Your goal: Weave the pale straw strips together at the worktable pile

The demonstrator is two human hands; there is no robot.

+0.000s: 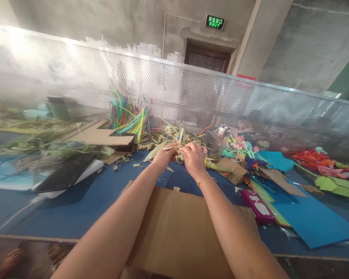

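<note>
Both arms reach forward over a blue table (84,201). My left hand (163,155) is closed around pale dried leaf strips (157,150) that stick out to the left. My right hand (194,157), with a gold bracelet on its wrist, pinches the same bundle beside the left hand; a thin yellow-green strip (180,136) stands up between them. A loose heap of the same strips (174,136) lies just behind the hands.
A brown cardboard sheet (177,228) lies under my forearms. Coloured straws (125,114), cardboard pieces (101,135), a dark tablet (65,172), a glass jar (221,141), paper flowers (240,149), blue and green paper sheets (311,217) and a perforated metal screen (192,93) surround them.
</note>
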